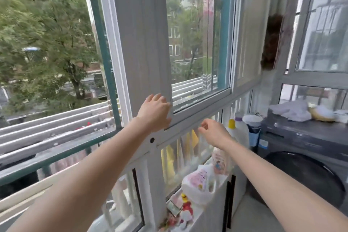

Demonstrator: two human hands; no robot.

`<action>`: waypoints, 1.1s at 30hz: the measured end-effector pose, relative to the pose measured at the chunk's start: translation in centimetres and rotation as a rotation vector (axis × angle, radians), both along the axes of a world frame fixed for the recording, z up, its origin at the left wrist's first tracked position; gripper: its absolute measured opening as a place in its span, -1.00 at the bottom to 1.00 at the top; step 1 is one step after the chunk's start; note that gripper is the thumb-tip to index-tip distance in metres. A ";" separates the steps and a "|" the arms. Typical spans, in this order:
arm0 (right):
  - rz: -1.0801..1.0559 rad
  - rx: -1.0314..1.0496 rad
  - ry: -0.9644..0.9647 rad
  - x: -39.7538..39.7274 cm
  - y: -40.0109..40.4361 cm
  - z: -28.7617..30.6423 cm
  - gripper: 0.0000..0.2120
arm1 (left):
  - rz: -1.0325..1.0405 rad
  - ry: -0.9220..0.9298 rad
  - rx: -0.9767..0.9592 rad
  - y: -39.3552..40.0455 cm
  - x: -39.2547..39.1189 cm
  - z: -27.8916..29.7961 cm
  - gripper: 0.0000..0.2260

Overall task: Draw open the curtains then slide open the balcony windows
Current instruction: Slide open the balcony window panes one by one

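- Two bare arms reach forward from the bottom of the head view toward the balcony windows.
- The left hand (154, 112) lies against the lower part of the white sliding window frame (143, 43), palm on the frame's face, fingers fairly straight and wrapped slightly over its right edge beside the glass.
- The right hand (213, 132) hovers just to the right and a little lower, in front of the white sill rail; its fingers are loosely curled and hold nothing (whether a fingertip grazes the rail cannot be told).
- Left of that frame the window stands open: trees (47, 34) and grey outdoor rails (56, 126) show with no glass in front, edged by a teal frame strip (101, 43).
- Right of the frame a glass pane (195, 43) shows buildings and more trees.
- Pale curtain fabric (250, 24) hangs gathered at the right end of the windows, near the corner.
- Below the hands a white plastic bag with pink print (199, 182) and small colourful items sit on a low white ledge.
- Further right, a white detergent bottle with a yellow cap (238, 132) stands beside a dark washing machine (305, 156), whose top carries crumpled cloth (290, 110).
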State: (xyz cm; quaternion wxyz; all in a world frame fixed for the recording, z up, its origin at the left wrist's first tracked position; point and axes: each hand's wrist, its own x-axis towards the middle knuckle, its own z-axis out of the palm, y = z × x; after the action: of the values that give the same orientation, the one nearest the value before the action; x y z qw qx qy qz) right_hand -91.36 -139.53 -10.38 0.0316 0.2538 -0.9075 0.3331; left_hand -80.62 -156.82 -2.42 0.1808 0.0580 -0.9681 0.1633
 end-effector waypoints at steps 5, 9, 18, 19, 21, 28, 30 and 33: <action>0.113 0.019 0.156 -6.7 -3.3 0.5 -0.68 | -0.077 0.153 0.347 -1.4 -7.4 0.2 -0.38; 0.229 -0.060 0.361 -13.2 -5.8 1.5 -0.68 | -0.149 0.353 0.341 -2.0 -12.3 -0.8 -0.34; 0.599 -0.219 0.944 -23.7 -11.9 5.9 -0.66 | 0.014 0.780 0.565 -0.9 -19.3 -5.6 -0.36; 0.653 -0.222 1.002 -24.1 -12.2 6.5 -0.66 | 0.044 0.819 0.598 -0.5 -19.6 -6.3 -0.36; 0.764 -0.247 1.118 -24.6 -13.6 7.2 -0.68 | 0.110 0.882 0.657 0.4 -20.0 -7.7 -0.37; 0.860 -0.440 1.406 -24.9 -16.4 9.6 -0.72 | 0.320 0.985 0.773 1.4 -21.8 -10.3 -0.40; 0.942 -0.408 1.529 -24.7 -16.9 10.0 -0.72 | 0.363 1.028 0.837 1.4 -22.3 -10.3 -0.43; 1.051 -0.317 1.666 -23.5 -18.0 10.1 -0.71 | 0.401 1.107 0.861 1.4 -23.2 -10.2 -0.46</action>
State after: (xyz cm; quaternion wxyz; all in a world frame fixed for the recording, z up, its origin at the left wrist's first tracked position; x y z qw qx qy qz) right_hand -114.85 -157.51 -0.31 0.5401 0.7688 -0.3134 0.1376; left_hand -103.84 -155.39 -12.59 0.5717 0.3743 -0.6840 -0.2553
